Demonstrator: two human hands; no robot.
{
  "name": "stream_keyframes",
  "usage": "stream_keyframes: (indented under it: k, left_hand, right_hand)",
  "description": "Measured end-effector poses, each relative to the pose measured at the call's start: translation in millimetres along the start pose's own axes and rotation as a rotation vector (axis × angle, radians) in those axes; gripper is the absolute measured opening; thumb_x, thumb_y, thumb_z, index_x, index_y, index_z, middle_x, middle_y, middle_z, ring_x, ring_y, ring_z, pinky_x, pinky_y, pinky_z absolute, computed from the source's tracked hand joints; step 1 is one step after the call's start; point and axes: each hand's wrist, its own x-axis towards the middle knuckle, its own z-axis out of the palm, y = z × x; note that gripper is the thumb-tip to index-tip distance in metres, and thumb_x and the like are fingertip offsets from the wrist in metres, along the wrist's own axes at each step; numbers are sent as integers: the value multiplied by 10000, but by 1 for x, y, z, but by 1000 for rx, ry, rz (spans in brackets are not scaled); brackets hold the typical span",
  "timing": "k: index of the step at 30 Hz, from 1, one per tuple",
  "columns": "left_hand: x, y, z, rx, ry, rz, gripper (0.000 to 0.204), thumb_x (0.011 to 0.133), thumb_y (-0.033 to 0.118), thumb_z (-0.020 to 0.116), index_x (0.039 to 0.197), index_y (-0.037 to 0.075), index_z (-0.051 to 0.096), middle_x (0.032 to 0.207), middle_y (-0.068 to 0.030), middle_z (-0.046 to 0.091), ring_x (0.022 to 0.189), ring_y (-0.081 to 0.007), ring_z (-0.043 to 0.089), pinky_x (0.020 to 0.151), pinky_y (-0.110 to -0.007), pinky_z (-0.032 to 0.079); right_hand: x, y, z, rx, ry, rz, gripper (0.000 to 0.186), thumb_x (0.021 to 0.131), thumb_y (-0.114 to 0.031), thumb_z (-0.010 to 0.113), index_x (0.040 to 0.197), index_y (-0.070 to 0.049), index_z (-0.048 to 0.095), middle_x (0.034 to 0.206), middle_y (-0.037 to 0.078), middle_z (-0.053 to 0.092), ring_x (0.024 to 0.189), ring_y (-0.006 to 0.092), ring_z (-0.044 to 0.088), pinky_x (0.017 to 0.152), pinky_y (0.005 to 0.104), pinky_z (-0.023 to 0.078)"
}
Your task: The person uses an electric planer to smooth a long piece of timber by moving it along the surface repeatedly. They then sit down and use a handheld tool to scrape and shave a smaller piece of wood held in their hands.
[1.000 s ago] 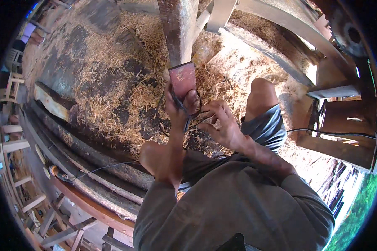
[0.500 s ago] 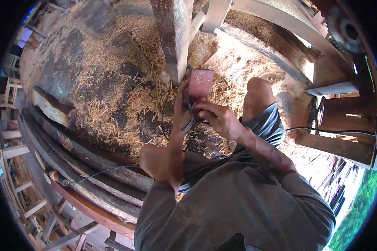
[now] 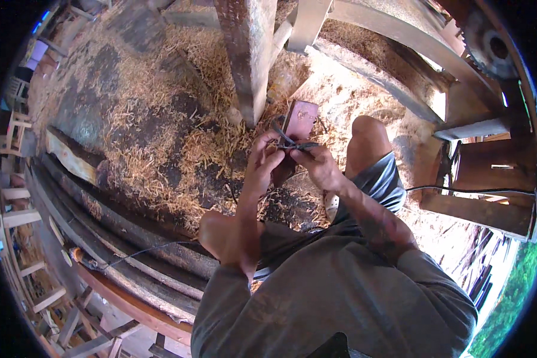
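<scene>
Facing wood shavings (image 3: 155, 143) and a wooden post (image 3: 249, 65), with a reddish block (image 3: 304, 116) just beyond both hands.
The block's long axis points away from the person, its far end leaning a little right, near the post's foot but apart from it; its near end passes behind the fingers, which hide that part, so whether one also props it is hard to tell. Left hand (image 3: 261, 167) and right hand (image 3: 323, 170) both pinch a dark cord (image 3: 307, 145), which runs roughly crosswise in front of the block, one strand slanting along its left side.
</scene>
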Motion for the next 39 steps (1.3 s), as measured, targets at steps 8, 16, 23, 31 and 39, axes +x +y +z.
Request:
stream_keyframes:
  k: [8, 16, 23, 31, 39]
  left_hand:
    - [-1, 0, 10, 243, 228, 50, 335, 1007, 198, 640, 1260, -21, 627, 1151, -48, 628, 1045, -107, 582, 940, -272, 457]
    - [-5, -16, 3, 254, 393, -32, 284, 1042, 277, 575, 1015, 5, 654, 903, 3, 639, 821, -80, 537, 748, -250, 441]
    - [7, -45, -32, -45, 633, -130, 236, 1031, 271, 584, 952, 56, 642, 827, -28, 625, 702, -124, 557, 644, -301, 468]
    - [16, -63, -28, -77, 714, -225, 226, 1040, 242, 560, 902, 64, 576, 756, -32, 587, 635, -162, 585, 589, -331, 504]
    - [18, -76, -37, -153, 805, -261, 193, 1055, 189, 501, 927, 45, 512, 752, -66, 548, 547, -223, 551, 565, -448, 569]
  right_hand:
    - [2, -15, 3, -192, -68, 217, 258, 977, -223, 665, 1114, -7, 695, 890, 57, 682, 800, 116, 563, 740, 306, 459]
    - [-1, -12, 4, -160, -95, 110, 195, 917, -182, 708, 1006, -16, 657, 838, 59, 652, 809, 113, 565, 739, 305, 456]
    - [-25, -1, 16, -222, -148, 22, 138, 907, -119, 715, 921, -23, 617, 787, 54, 617, 765, 122, 560, 703, 321, 463]
    - [-31, 2, 7, -337, -129, -65, 166, 927, -148, 714, 936, -10, 622, 775, 86, 624, 715, 162, 580, 677, 339, 473]
    - [-28, 40, -6, -516, -216, -11, 273, 922, -271, 693, 969, -8, 639, 824, 148, 665, 773, 285, 652, 715, 417, 494]
